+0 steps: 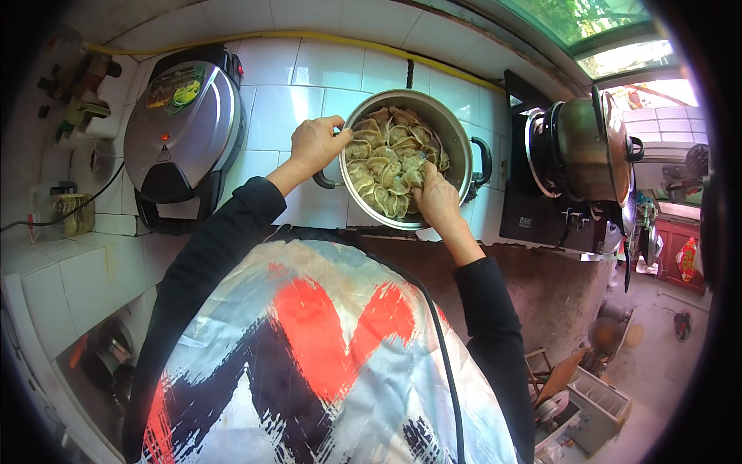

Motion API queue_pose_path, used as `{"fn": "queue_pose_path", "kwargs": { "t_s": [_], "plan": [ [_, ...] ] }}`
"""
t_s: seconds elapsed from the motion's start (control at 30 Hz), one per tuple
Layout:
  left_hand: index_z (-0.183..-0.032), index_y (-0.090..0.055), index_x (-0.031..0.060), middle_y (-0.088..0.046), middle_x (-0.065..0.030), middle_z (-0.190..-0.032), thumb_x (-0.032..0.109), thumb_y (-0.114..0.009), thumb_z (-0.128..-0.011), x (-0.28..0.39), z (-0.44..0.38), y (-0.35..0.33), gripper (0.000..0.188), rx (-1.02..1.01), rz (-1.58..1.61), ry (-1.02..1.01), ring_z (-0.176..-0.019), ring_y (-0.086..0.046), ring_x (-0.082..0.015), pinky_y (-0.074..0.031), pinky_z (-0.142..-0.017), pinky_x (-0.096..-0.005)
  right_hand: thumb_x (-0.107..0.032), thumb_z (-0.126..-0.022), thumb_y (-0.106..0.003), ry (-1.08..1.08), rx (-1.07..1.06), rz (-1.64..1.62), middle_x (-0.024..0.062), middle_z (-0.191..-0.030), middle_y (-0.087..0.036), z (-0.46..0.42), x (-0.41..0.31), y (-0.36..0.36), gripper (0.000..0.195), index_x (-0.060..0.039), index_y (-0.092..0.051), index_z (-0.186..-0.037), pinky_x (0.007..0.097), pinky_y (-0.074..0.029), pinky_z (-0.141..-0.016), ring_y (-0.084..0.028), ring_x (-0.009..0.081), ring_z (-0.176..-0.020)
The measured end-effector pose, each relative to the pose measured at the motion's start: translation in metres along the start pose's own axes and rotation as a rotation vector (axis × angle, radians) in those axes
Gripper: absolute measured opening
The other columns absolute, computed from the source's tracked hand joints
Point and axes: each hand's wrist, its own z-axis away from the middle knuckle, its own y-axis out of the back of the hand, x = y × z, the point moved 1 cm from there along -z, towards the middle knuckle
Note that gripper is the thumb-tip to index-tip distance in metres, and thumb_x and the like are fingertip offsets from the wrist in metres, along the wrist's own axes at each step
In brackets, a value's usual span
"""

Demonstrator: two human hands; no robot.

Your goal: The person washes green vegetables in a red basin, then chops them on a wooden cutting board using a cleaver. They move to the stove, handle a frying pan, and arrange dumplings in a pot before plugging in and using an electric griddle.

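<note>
A round metal steamer pot [459, 142] with black side handles stands on the white-tiled counter before me. Many pleated dumplings [382, 165] cover its inside, crowded together and overlapping. My left hand [319, 141] is at the pot's left rim, thumb and fingers closed on the edge. Inside the pot, at its near right side, my right hand [439, 199] points its fingers down among the dumplings. Its fingertips are partly hidden, so whether they grip a dumpling cannot be told.
On the left sits a closed electric baking pan [188, 124] with a lit red light. To the right, a large lidded pot [591, 148] stands on a black glass-topped stove [524, 217]. A yellow hose [324, 36] runs along the wall. A dark cord [443, 348] hangs down my apron.
</note>
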Motion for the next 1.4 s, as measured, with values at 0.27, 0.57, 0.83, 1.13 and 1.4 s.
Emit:
{"fn": "queue_pose_path", "kwargs": {
  "t_s": [0.27, 0.57, 0.83, 1.13, 1.4],
  "plan": [
    [-0.090, -0.070, 0.0113, -0.067, -0.0098, -0.067, 0.038, -0.061, -0.080, -0.004, 0.002, -0.003, 0.030, 0.067, 0.015, -0.007, -0.064, -0.065, -0.0273, -0.050, -0.062, -0.0388, -0.011, -0.086, -0.055, -0.049, 0.369, 0.034, 0.0177, -0.102, -0.063, -0.012, 0.009, 0.052, 0.029, -0.0055, -0.051, -0.114, 0.0466, -0.051, -0.075, -0.063, 0.0376, -0.088],
    [-0.107, -0.062, 0.0052, -0.060, -0.0085, -0.101, 0.004, -0.066, -0.081, -0.007, 0.084, 0.099, 0.027, 0.232, 0.313, -0.344, -0.082, -0.063, -0.0178, -0.052, -0.069, -0.0282, -0.007, -0.089, -0.054, 0.103, 0.328, -0.506, 0.0131, -0.084, -0.068, 0.016, -0.040, 0.041, 0.017, -0.0032, -0.064, -0.102, 0.0338, -0.050, -0.069, -0.066, 0.0246, -0.078],
    [-0.105, -0.062, 0.0012, -0.065, -0.0058, -0.095, 0.006, -0.060, -0.089, -0.161, 0.220, 0.223, 0.017, 0.844, 0.137, 0.236, -0.081, -0.064, -0.0132, -0.050, -0.073, -0.0254, -0.009, -0.088, -0.062, 0.101, 0.332, -1.192, 0.0011, -0.076, -0.055, 0.006, -0.045, 0.088, 0.012, -0.0050, -0.051, -0.087, 0.0236, -0.048, -0.063, -0.055, 0.0084, -0.066],
    [-0.127, -0.047, 0.0047, -0.062, -0.0102, -0.102, 0.024, -0.062, -0.091, -0.229, 0.275, 0.170, 0.044, 0.521, 0.647, 0.744, -0.083, -0.065, -0.0182, -0.052, -0.069, -0.0296, 0.010, -0.078, -0.054, 0.622, 0.242, -0.644, 0.0031, -0.088, -0.062, 0.001, -0.215, 0.090, 0.052, -0.0094, -0.054, -0.126, 0.0281, -0.049, -0.071, -0.058, 0.0148, -0.074],
    [-0.120, -0.050, 0.0055, -0.062, -0.0110, -0.103, 0.024, -0.058, -0.093, -0.238, 0.264, 0.172, 0.034, 0.375, 1.130, 0.700, -0.089, -0.065, -0.0207, -0.053, -0.072, -0.0313, -0.018, -0.074, -0.072, 0.986, -0.051, -0.440, 0.0078, -0.088, -0.064, 0.032, -0.357, -0.001, 0.025, -0.0099, -0.063, -0.096, 0.0376, -0.051, -0.060, -0.064, 0.0278, -0.068]
  ]
}}
